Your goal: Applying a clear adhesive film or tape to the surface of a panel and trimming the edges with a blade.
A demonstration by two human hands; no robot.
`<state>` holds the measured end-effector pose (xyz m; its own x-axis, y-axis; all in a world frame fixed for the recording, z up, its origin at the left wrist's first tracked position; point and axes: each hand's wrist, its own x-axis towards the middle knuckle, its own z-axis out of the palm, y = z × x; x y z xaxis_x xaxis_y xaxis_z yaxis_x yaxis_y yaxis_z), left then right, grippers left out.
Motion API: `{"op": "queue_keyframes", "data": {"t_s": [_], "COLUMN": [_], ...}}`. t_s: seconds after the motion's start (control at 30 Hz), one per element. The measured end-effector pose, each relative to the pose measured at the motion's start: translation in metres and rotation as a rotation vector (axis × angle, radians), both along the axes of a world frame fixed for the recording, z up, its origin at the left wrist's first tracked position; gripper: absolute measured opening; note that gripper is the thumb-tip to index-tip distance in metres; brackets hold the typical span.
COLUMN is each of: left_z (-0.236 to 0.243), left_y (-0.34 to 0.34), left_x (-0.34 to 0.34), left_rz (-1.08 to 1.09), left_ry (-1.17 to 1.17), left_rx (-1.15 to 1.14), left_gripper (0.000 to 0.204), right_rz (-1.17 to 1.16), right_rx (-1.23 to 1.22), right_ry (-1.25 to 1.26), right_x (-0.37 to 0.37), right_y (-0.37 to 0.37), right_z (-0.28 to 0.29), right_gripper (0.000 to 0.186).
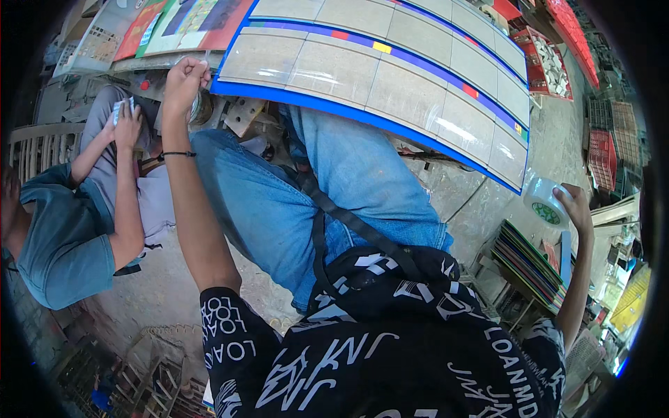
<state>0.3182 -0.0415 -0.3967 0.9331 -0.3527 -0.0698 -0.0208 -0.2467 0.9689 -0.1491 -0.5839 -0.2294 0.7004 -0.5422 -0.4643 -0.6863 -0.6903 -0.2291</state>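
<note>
In the head view, the broad board (408, 94) with a blue edge lies in front of the seated person, its near edge over the legs of the blue jeans (369, 167). Most of what bears it is hidden, so I cannot tell how much it rests on a table and how much on the knees. Purple bands with red and yellow patches run across it, and its pale panels throw back streaks of glare, which suggests a glossy surface.

The left hand (185, 85) is just beyond the board's near-left corner, with the grip's fingertips together. Whether something thin is pinched between them is too small to tell; such a pinch would suit a film or a strip end.

Just outside the near-right corner, the right hand's (577, 205) grip is clamped on the outer rim of a clear tape roll (546, 204). Holding it by the rim leaves the green core uncovered, and probably keeps the roll clear of the board's face. With the hands well apart, one past each near corner, the whole near edge lies free between them; I cannot make out any tape spanning it.

By the right forearm, a stack of coloured panels (529, 265) leans in a row, seemingly within easy reach. At the left, a co-worker (66, 230) sits holding a small pale item (124, 109).
</note>
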Motion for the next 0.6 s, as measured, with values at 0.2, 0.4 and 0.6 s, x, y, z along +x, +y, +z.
{"op": "queue_keyframes", "data": {"t_s": [0.2, 0.4, 0.6], "left_z": [-0.0046, -0.0058, -0.0062], "left_y": [-0.0034, -0.0012, -0.0001], "left_x": [-0.0022, -0.0021, -0.0041], "left_rz": [-0.011, -0.015, -0.010], "left_ry": [-0.025, -0.039, -0.018], "left_rx": [0.001, -0.025, -0.030], "left_gripper": [0.010, 0.010, 0.009], "right_rz": [0.003, 0.012, -0.014], "right_rx": [0.000, -0.034, -0.025], "right_ry": [-0.008, 0.002, 0.006], "right_x": [-0.0035, -0.0050, -0.0028], "right_y": [-0.0025, -0.0039, -0.0035], "right_z": [-0.0032, -0.0017, -0.0044], "right_gripper": [0.042, 0.043, 0.044]}}
